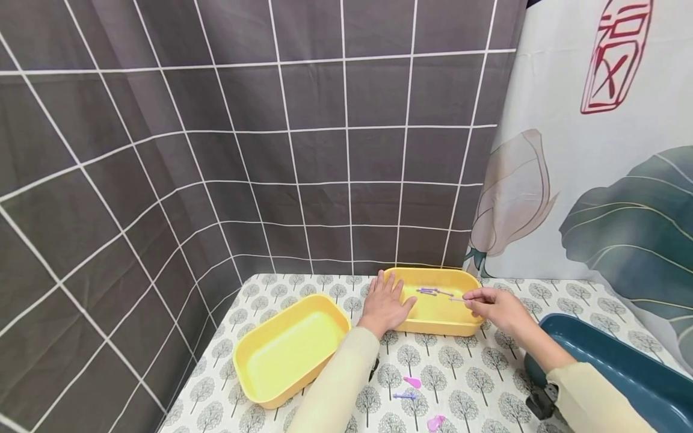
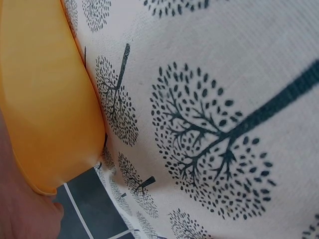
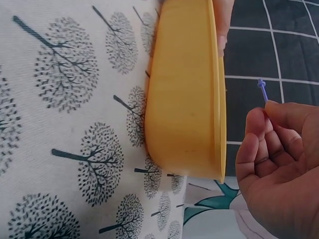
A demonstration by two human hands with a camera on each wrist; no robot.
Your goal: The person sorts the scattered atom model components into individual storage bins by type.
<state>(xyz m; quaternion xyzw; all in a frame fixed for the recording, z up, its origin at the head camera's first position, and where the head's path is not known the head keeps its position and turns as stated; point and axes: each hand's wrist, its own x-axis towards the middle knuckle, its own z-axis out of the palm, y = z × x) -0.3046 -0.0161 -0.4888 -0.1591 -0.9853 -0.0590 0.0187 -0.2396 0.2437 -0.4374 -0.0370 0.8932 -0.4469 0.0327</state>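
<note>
My right hand [image 1: 495, 307] pinches a thin purple stick [image 3: 262, 88] between thumb and fingertips. A small knobbed end of the stick sticks out past the fingertips in the right wrist view. The hand is at the right side of the far yellow bin [image 1: 433, 328], with the stick over the inside. Several similar purple sticks [image 1: 428, 291] lie on that bin's floor. My left hand [image 1: 383, 304], fingers spread, rests at the bin's left rim. Only part of this hand shows beside the bin wall in the left wrist view.
A second yellow bin [image 1: 292, 349] stands angled at the left. At the right is a dark teal bin [image 1: 612, 361]. A pink piece [image 1: 412, 382], a purple stick [image 1: 403, 396] and another pink piece [image 1: 435, 423] lie on the tree-patterned cloth [image 1: 460, 373]. A dark gridded curtain [image 1: 319, 156] hangs behind.
</note>
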